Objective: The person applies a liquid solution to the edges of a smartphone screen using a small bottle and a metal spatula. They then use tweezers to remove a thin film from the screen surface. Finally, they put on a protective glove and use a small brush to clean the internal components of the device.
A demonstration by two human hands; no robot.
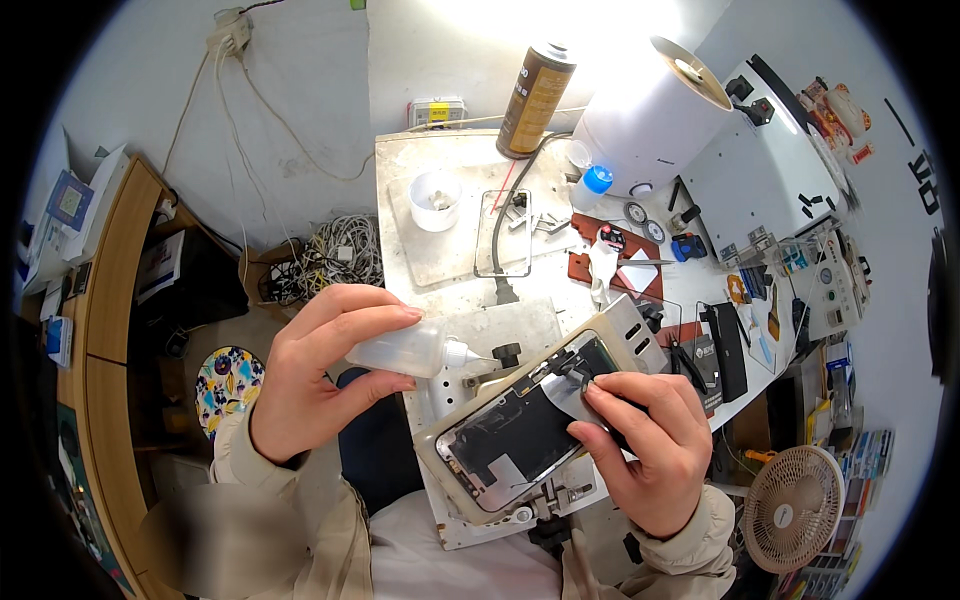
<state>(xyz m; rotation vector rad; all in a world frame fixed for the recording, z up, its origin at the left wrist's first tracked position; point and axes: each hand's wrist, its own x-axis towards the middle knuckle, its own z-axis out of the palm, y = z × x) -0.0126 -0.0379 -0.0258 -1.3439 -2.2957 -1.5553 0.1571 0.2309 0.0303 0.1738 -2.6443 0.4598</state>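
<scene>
Between the thumb and fingers of my left hand (325, 365) is a translucent squeeze bottle (400, 348) with a needle tip. The bottle lies nearly level, its tip pointing right toward the phone screen assembly (520, 425). That dark assembly rests tilted on a pale plate (433, 445) over a metal fixture. My right hand (650, 440) pinches a thin silvery sheet (568, 398) at the assembly's upper right part. Whether the sheet is still attached underneath cannot be told. A light patch (497, 478) shows near the lower end of the dark surface.
On the bench stand a white cup (434, 200), a spray can (537, 100), a blue-capped bottle (592, 187) and a large white cylinder (650, 115). A thin frame (503, 272) lies behind the fixture. Pliers (688, 365) lie at right, above a fan (793, 508).
</scene>
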